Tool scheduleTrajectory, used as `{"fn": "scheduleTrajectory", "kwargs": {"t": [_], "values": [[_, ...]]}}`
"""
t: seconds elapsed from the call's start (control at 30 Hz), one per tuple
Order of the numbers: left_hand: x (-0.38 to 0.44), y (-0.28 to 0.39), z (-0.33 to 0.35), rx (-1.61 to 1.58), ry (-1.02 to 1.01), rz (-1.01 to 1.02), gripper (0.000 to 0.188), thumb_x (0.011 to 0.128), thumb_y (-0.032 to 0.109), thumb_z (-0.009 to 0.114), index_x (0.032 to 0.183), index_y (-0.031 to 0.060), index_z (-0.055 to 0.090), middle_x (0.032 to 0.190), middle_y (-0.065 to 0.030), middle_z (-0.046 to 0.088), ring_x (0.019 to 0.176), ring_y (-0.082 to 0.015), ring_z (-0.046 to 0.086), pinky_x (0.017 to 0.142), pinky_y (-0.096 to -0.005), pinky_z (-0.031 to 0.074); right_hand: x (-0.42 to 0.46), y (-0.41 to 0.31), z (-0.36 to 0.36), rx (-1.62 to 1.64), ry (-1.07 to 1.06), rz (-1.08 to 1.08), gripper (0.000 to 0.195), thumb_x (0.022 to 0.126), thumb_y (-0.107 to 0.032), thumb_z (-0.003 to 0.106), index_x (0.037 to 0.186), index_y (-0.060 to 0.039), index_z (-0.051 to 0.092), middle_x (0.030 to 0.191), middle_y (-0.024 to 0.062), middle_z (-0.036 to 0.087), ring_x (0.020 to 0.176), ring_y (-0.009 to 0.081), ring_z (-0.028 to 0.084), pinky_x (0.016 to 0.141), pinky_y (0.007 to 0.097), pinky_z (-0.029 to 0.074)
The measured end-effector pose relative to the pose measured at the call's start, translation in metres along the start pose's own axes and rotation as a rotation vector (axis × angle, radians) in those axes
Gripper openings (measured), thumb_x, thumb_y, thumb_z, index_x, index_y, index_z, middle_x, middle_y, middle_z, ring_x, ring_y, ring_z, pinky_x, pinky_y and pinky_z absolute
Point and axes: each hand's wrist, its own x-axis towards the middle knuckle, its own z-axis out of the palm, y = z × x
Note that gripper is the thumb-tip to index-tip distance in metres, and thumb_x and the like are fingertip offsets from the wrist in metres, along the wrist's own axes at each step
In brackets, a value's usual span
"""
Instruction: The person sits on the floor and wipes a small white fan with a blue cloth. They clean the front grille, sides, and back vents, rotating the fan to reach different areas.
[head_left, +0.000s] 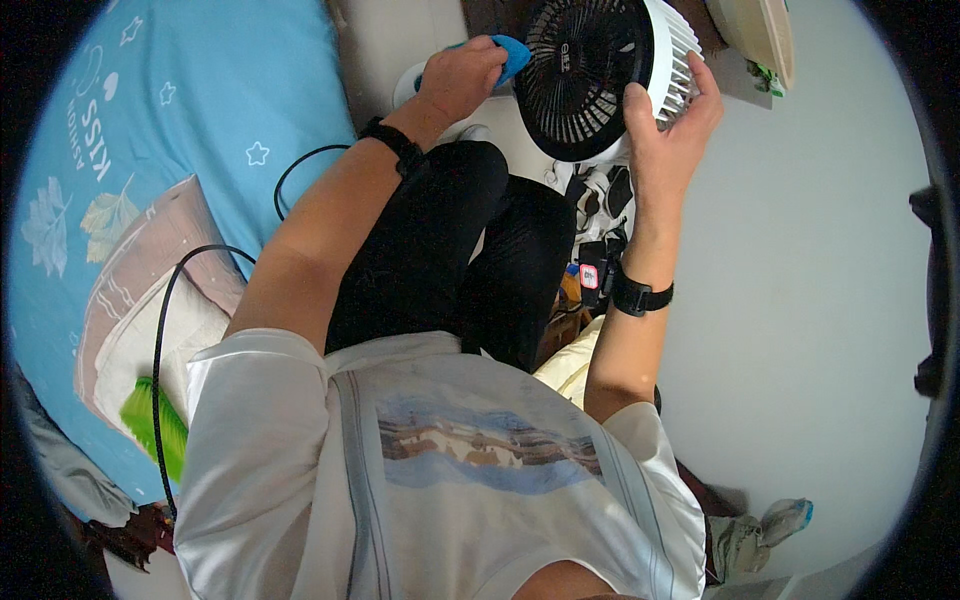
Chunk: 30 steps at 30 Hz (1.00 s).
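Note:
An electric fan with a black front grille and a white slatted housing is at the top of the view. My right hand grips the side of its head, the thumb at the black rim and the fingers over the white slats. A blue cloth is bunched in my left hand, close to the left edge of the grille. Behind the left hand a rounded white part shows; whether it belongs to the fan is hidden.
A bed with a blue printed sheet lies to the left, bearing folded pink and white fabric. A black cable loops beside my left arm. At right stands a pale wall. Shoes sit below the fan; a basin is at upper right.

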Motion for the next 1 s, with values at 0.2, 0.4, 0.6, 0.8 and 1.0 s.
{"fn": "scheduleTrajectory", "kwargs": {"t": [0.2,0.4,0.6,0.8,1.0], "values": [[0.001,-0.028,-0.004,-0.433,0.072,-0.534,0.030,0.095,0.017,0.063,0.121,0.0064,0.072,0.112,-0.0139,0.073,0.087,-0.0243,0.070,0.075,-0.0386,0.058,0.000,0.005,0.003,-0.001,0.008,-0.029,0.077,0.076,-0.032,0.079,0.140,-0.0031,0.049,0.139,0.0207,0.047,0.131,0.0369,0.046,0.112,0.0473,0.039],[0.024,-0.005,0.006,-0.534,-0.130,-0.418,0.033,0.095,0.016,0.063,0.125,0.0043,0.071,0.116,-0.0155,0.072,0.097,-0.0250,0.069,0.089,-0.0384,0.056,-0.001,-0.001,-0.001,-0.029,0.017,-0.016,0.076,0.075,-0.031,0.079,0.139,-0.0027,0.049,0.140,0.0207,0.047,0.131,0.0377,0.046,0.112,0.0479,0.038],[0.037,0.023,0.005,-0.509,-0.100,-0.568,0.032,0.094,0.015,0.063,0.123,0.0023,0.071,0.115,-0.0158,0.072,0.095,-0.0279,0.069,0.089,-0.0387,0.056,-0.001,0.004,0.001,-0.010,0.038,-0.011,0.074,0.075,-0.028,0.079,0.139,-0.0036,0.051,0.139,0.0203,0.049,0.131,0.0363,0.048,0.112,0.0467,0.038],[0.004,0.010,0.014,-0.733,-0.035,-0.570,0.035,0.092,0.012,0.063,0.125,0.0012,0.069,0.107,-0.0093,0.071,0.095,-0.0218,0.069,0.087,-0.0363,0.056,0.001,-0.004,-0.001,-0.003,0.016,-0.008,0.076,0.074,-0.030,0.079,0.139,-0.0028,0.050,0.139,0.0207,0.048,0.132,0.0365,0.047,0.113,0.0463,0.038],[0.020,0.018,-0.003,-0.957,-0.085,-0.749,0.037,0.093,0.015,0.062,0.127,0.0003,0.067,0.113,-0.0122,0.071,0.097,-0.0235,0.068,0.088,-0.0376,0.056,-0.004,0.005,-0.002,-0.003,0.020,-0.009,0.077,0.074,-0.031,0.080,0.139,-0.0039,0.050,0.140,0.0203,0.047,0.132,0.0370,0.047,0.112,0.0472,0.039]]}}
